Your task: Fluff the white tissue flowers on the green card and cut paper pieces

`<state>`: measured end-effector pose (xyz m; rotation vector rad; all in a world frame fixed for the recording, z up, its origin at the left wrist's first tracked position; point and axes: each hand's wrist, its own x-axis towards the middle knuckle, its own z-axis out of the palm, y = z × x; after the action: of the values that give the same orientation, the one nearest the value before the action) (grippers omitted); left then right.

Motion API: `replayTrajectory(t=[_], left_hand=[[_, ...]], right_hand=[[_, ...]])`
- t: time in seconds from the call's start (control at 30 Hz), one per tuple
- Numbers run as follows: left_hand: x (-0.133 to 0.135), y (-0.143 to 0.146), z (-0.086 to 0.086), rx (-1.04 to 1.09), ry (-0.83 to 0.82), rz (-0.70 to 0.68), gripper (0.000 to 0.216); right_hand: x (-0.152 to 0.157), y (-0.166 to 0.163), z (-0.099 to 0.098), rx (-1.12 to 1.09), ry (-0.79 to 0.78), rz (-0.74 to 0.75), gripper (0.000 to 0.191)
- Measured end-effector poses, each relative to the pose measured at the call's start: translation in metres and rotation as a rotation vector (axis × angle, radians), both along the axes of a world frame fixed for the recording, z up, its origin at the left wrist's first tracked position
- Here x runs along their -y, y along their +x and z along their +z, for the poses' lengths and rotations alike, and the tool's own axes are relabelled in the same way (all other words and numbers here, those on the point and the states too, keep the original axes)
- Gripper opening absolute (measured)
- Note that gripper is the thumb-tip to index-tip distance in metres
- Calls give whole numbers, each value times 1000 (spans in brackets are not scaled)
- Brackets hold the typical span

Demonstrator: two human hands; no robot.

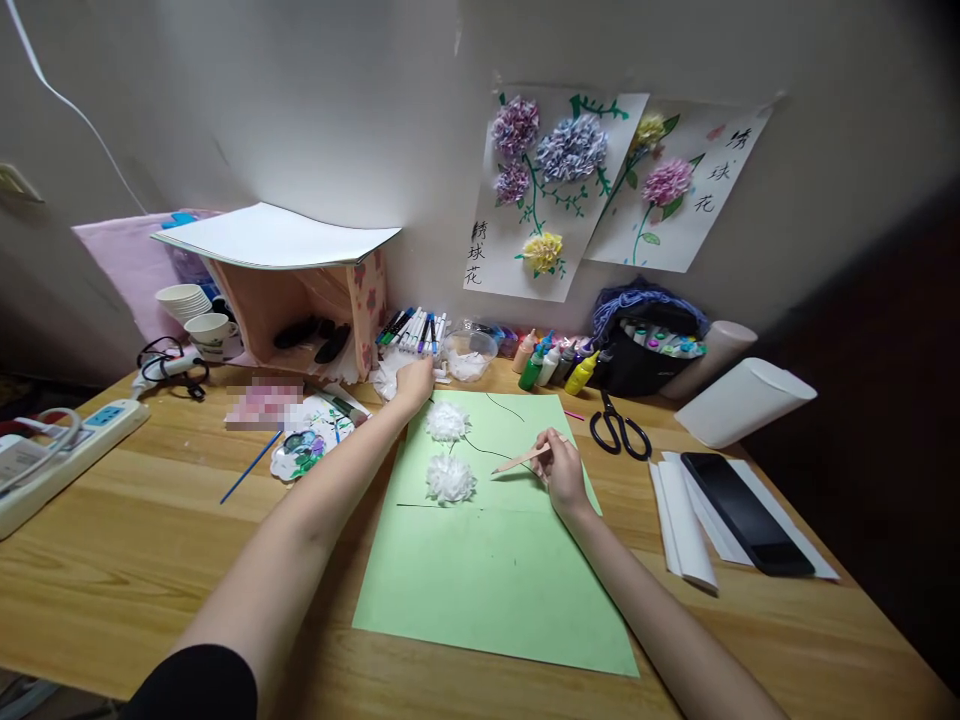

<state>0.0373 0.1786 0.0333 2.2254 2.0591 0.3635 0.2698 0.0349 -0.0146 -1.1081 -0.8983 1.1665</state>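
A light green sheet of paper (487,560) lies on the wooden table, with two white tissue flowers (448,450) and thin dark stem lines on its upper half. My right hand (561,470) pinches a thin wooden brush handle (520,461), its tip pointing left toward the lower flower. My left hand (415,382) reaches past the sheet's top left corner. Its fingers curl on white crumpled tissue (390,378) next to a row of markers (411,330).
Paint bottles (551,365), a clear bowl (469,355), black scissors (619,430), a black phone (746,515) on white paper and a paint palette (307,445) with a blue brush (251,468) surround the sheet. A power strip (64,450) lies far left. Flower pictures (555,190) hang on the wall.
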Motion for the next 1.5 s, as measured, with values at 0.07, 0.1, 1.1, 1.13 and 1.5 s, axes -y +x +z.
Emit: replayTrajectory(t=[0.07,0.1,1.1,1.13,1.5], left_hand=[[1,-2,0,20,25,-8,20],[3,-4,0,32,43,-6,20],[171,-14,24,914,-56,-619,14],[175,-14,25,916,-58,-611,14],[193,-20,3,917,-464,-319,8]], right_hand=[[0,0,0,1,5,4,39],[-1,1,0,1,7,6,39],[54,-50,43,373,329,251,17],[55,-51,42,356,301,246,22],[52,-48,30,277,314,301,20]])
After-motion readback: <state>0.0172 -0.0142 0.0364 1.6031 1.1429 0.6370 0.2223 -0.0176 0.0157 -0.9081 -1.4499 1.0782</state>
